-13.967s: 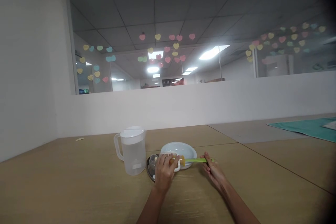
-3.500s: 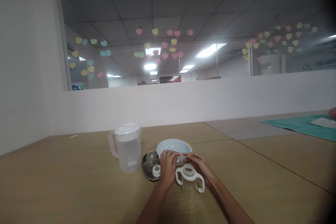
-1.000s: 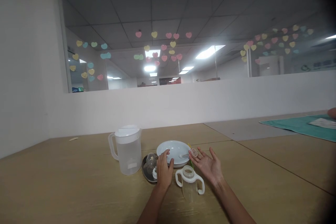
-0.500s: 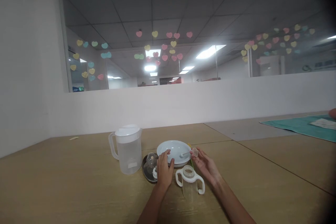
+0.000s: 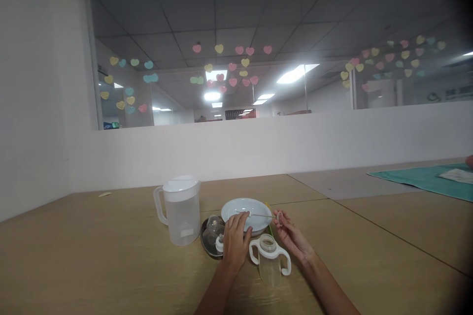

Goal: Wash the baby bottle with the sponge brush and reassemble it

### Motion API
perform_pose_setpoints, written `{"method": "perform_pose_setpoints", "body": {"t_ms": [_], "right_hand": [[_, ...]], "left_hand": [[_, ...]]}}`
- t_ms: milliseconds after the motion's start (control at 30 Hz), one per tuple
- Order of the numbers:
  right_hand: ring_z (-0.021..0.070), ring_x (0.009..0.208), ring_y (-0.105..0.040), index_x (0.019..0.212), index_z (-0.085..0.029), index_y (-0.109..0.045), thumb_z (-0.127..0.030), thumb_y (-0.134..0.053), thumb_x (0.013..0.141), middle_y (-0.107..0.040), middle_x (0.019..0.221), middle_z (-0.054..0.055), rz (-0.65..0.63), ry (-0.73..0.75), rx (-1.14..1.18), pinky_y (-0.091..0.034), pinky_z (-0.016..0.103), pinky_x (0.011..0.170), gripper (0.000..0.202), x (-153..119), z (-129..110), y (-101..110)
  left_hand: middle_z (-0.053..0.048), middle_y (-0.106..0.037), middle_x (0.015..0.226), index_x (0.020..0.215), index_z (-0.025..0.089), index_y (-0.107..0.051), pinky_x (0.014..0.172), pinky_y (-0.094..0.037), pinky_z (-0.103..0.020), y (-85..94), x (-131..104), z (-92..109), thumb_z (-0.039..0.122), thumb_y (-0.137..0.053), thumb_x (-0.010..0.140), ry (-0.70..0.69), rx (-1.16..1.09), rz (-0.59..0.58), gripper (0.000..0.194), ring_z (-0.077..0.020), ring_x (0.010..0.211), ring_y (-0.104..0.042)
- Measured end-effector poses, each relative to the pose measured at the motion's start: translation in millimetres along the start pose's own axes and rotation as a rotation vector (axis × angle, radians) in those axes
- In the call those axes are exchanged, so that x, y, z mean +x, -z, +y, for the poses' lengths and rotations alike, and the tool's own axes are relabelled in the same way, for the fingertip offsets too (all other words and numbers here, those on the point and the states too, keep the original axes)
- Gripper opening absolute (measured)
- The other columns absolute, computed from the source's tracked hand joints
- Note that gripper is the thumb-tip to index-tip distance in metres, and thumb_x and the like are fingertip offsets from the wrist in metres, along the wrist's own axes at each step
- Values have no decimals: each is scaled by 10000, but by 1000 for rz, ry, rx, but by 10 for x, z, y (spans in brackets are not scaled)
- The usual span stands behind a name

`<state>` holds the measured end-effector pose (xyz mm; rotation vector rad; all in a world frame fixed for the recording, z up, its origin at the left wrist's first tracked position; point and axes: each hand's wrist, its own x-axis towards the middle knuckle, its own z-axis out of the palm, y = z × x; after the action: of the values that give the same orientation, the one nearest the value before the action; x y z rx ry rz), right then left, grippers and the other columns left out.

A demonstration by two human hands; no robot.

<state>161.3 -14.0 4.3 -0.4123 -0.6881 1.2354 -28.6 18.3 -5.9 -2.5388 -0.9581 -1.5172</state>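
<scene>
My right hand (image 5: 293, 238) pinches a clear round piece (image 5: 279, 218) with a thin straw (image 5: 263, 215) running left from it, over a white oval bowl (image 5: 240, 204). The straw's far end carries a small white knob. My left hand (image 5: 235, 243) reaches over the bowl's near left side, thumb apart from the fingers, fingertips close to the knob; whether they touch it I cannot tell. Between my forearms stands a clear baby bottle (image 5: 269, 268) with two white handles and an uncovered mouth. Left of it, partly behind my left hand, a round metal dish (image 5: 205, 247) holds clear and white bottle parts (image 5: 213, 226).
A translucent lidded pitcher (image 5: 182, 216) of clear liquid stands left of the dish. Something yellow-green (image 5: 270, 230) shows beside the bowl's right edge. A teal mat (image 5: 424, 177) with a white cloth lies far right, near another person's fingers. A wall with a window rises behind the table.
My right hand has drawn slightly right and down with the clear piece, and more of the straw shows straight. My left hand has shifted right, its fingertips nearer the knob.
</scene>
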Motion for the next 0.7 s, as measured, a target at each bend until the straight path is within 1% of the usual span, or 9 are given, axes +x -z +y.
{"method": "perform_pose_setpoints", "body": {"t_ms": [100,233,300,367,467,567,633,700], "right_hand": [[62,604,-602,788,-222,-649,-137,-797,557,-673,781,-32,-58,-10,-18,-524,138,577,288,-35,-9,-7],[65,608,-582,859,-246,-648,-146,-789,566,-657,760,-29,-151,-39,-40,-503,162,586,341,-110,-26,-28],[60,583,-563,891,-253,-640,-157,-786,568,-649,760,-30,-195,-69,-54,-484,167,563,367,-151,-27,-43],[52,549,-542,911,-254,-630,-161,-787,563,-642,754,-37,-220,-89,-57,-463,166,536,393,-182,-25,-59],[47,527,-532,922,-248,-618,-147,-785,556,-647,779,-36,-220,-97,-65,-448,171,527,415,-195,-25,-90],[66,566,-562,831,-226,-609,-142,-779,564,-659,848,-14,-202,-99,-94,-457,192,554,328,-164,-21,-116],[93,613,-588,746,-205,-596,-174,-781,571,-663,851,3,-181,-91,-124,-463,210,569,257,-124,-5,-114],[120,659,-605,688,-184,-597,-220,-787,569,-666,851,23,-142,-79,-180,-468,223,573,227,-72,26,-90]], "left_hand": [[-44,-555,1224,1264,237,-450,945,-383,-410,0,2,0,225,-409,891,-39,36,19,376,-215,1109,-466],[-27,-583,1196,1252,238,-467,929,-398,-395,0,13,34,194,-415,891,-129,77,47,368,-203,1086,-478],[-25,-629,1109,1222,235,-498,906,-412,-380,-10,20,63,189,-422,889,-190,82,46,344,-193,1038,-506],[-22,-670,955,1159,227,-548,884,-423,-368,-25,25,85,182,-404,896,-248,76,44,303,-174,938,-547],[-17,-663,782,1087,211,-591,859,-432,-357,-40,29,83,171,-344,915,-284,86,50,303,-146,782,-572],[-17,-648,738,1102,205,-582,837,-434,-342,-40,34,42,181,-313,926,-287,138,74,323,-138,735,-574],[-12,-637,716,1109,207,-579,813,-432,-326,-35,39,9,188,-315,929,-290,182,98,320,-135,715,-571],[-8,-624,704,1118,213,-574,773,-424,-311,-23,45,-14,194,-338,925,-269,238,112,305,-137,698,-562]]}}
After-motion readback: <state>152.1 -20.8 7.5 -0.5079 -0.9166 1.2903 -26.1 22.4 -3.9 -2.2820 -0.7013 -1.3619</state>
